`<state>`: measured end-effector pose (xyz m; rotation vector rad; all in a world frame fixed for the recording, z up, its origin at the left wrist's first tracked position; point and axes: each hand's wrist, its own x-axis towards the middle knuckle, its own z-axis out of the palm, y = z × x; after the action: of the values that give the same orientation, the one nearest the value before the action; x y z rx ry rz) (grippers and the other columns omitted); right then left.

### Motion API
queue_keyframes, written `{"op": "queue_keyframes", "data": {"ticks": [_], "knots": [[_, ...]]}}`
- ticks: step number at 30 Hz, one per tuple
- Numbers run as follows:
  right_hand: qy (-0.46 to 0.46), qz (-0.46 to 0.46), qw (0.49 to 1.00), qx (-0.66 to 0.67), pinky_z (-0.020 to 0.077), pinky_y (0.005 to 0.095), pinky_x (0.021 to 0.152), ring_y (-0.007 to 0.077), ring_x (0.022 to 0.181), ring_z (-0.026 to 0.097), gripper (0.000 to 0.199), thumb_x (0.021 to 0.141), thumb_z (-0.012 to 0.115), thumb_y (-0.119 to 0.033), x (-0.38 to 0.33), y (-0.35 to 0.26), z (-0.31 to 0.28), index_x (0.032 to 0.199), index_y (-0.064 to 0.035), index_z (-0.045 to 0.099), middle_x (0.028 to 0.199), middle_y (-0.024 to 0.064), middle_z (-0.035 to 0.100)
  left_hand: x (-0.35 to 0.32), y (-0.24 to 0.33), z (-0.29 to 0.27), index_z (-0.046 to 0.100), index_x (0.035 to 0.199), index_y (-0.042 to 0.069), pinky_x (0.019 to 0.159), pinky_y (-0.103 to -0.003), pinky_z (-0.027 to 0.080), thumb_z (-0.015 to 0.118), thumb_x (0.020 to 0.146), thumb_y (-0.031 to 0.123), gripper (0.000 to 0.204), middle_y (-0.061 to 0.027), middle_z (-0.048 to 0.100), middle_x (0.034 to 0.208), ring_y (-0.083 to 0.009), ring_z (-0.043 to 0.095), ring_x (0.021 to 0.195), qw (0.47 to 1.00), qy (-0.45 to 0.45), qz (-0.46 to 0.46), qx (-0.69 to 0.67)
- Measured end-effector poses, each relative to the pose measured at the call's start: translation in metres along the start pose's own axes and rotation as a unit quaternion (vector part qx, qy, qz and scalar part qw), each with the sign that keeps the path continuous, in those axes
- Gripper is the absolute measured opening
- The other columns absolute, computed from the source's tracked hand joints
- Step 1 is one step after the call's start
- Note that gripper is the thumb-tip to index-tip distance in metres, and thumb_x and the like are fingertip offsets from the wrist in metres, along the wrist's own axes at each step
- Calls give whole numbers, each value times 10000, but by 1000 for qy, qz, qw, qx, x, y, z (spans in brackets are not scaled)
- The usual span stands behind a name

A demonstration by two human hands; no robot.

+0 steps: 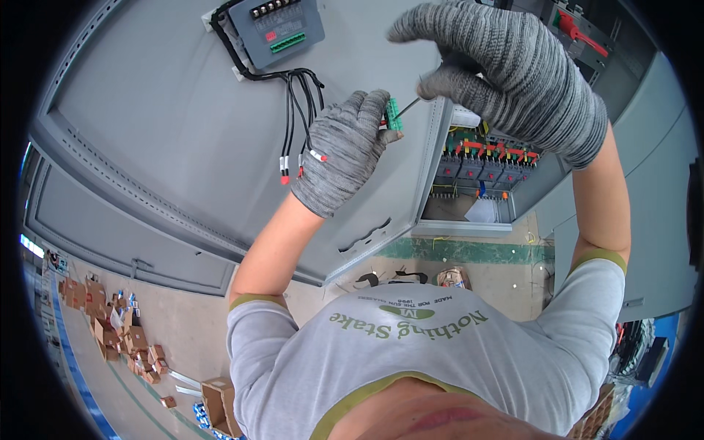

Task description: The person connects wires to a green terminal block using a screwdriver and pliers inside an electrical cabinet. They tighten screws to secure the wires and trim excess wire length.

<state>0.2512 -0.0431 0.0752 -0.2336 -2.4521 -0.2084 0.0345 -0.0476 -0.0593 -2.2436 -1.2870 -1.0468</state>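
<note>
We see a small green terminal connector (394, 114), a blocky plug with a ribbed face, pinched at the fingertips of the gloved left hand (345, 150) in front of the open grey cabinet door. A thin screwdriver (409, 105) with a slim metal shaft slants down-left from the gloved right hand (506, 73), its tip touching the connector's right side.

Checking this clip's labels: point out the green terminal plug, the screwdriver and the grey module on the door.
green terminal plug (394, 114), head view, its side.
screwdriver (408, 108), head view, its shaft.
grey module (276, 29), head view, its face.
</note>
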Motion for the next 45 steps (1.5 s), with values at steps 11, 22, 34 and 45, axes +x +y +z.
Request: {"op": "queue_keyframes", "data": {"ticks": [11,22,34,45], "knots": [[-31,-15,997,-73,539,322,718,182,734,649,483,808,730,-226,1,-2,-7,1252,-105,585,887,62,621,2,1,0,557,1148,29,703,-421,495,740,786,214,445,-157,620,949,-336,622,785,1000,9,-2,-15],[-11,50,998,-38,543,290,714,164,791,694,278,807,738,-134,-9,2,-3,1064,-82,646,930,53,673,7,3,-1,555,1141,28,691,-412,478,709,814,253,426,-139,613,921,-313,620,786,1000,13,4,-8],[61,293,924,237,490,244,578,93,656,615,166,912,620,-175,-70,40,35,998,-35,644,777,2,625,4,1,2,547,1204,20,733,-399,500,716,820,245,477,-154,625,976,-307,644,833,992,51,-11,-118],[-25,393,791,468,492,252,566,103,604,618,328,930,608,-306,-38,46,115,968,17,647,656,62,631,-2,6,15,548,1265,50,734,-408,468,721,782,226,542,-128,606,944,-303,566,750,979,196,24,48]]}}
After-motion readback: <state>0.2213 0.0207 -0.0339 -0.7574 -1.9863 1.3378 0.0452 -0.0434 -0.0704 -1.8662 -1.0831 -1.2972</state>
